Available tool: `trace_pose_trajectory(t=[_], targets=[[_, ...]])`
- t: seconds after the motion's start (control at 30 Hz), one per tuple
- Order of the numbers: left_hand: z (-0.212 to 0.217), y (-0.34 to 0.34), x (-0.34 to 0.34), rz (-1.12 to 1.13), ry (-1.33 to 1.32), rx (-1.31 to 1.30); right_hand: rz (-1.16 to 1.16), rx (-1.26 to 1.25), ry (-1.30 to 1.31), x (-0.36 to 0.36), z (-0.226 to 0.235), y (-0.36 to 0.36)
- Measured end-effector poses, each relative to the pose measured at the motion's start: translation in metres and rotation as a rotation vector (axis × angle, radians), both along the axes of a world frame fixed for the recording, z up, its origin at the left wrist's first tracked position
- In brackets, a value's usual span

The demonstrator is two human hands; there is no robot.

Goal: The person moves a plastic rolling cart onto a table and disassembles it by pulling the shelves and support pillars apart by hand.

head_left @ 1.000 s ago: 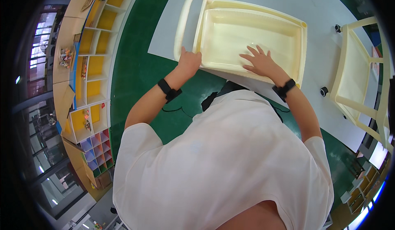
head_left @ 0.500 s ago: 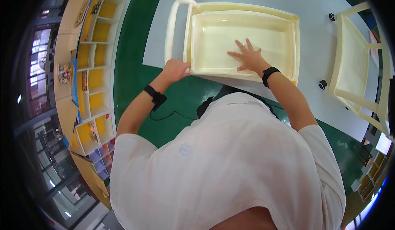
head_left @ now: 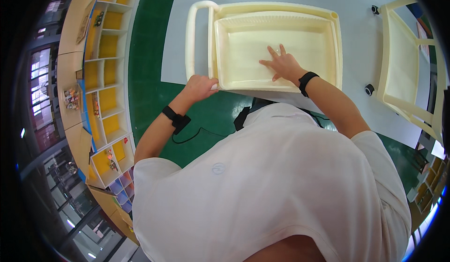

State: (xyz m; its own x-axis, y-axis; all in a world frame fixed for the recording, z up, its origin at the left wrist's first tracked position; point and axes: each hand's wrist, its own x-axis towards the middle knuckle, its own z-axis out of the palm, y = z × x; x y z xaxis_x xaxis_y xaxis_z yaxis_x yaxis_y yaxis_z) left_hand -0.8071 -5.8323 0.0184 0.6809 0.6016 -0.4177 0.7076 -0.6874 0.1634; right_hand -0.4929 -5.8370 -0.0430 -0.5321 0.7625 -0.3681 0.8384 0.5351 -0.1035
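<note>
A cream plastic cart (head_left: 276, 7) with a rectangular top lies in front of me, its white tube handle (head_left: 190, 42) on the left side. Set within the rim is a shallow cream tray (head_left: 248, 39). My left hand (head_left: 200, 88) is closed around the handle's near end, at the near left corner of the cart. Inside the tray, my right hand (head_left: 287, 67) has its fingers spread, palm down over the bottom; it grips nothing. I cannot tell how firmly that palm presses. Both wrists wear black bands.
Another cream frame on black casters (head_left: 369, 89) lies to the right on the grey mat (head_left: 356, 37). Green floor (head_left: 152, 42) shows along the left, beside white shelving with yellow backs (head_left: 111, 72). A black cable (head_left: 197, 133) runs across the floor near my body.
The view has turned slightly, so the cart and shelving sit at a slightly different angle. My left hand keeps its hold, and my right hand stays spread in the tray.
</note>
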Motion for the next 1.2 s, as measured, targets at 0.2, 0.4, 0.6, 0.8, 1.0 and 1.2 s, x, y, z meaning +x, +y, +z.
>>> trace_pose_trajectory(t=[0.2,0.4,0.6,0.8,1.0,1.2], targets=[[0.027,0.000,-0.009,0.090,-0.146,-0.116,0.027,0.019,-0.014,-0.004,0.003,0.001],[0.051,0.019,0.004,0.059,0.079,-0.292,0.065,-0.008,0.002,0.001,-0.002,0.006],[0.092,0.083,0.009,0.130,0.123,-0.448,0.076,-0.318,-0.077,-0.002,0.047,0.027],[0.061,0.216,0.055,-0.055,-0.269,0.331,0.249,-0.160,0.243,-0.013,0.042,0.089],[-0.006,0.253,0.098,0.057,0.349,0.241,0.575,0.016,0.332,-0.043,-0.005,0.092],[-0.016,0.264,0.074,0.081,0.165,0.102,0.515,0.027,0.500,-0.040,-0.035,0.097]])
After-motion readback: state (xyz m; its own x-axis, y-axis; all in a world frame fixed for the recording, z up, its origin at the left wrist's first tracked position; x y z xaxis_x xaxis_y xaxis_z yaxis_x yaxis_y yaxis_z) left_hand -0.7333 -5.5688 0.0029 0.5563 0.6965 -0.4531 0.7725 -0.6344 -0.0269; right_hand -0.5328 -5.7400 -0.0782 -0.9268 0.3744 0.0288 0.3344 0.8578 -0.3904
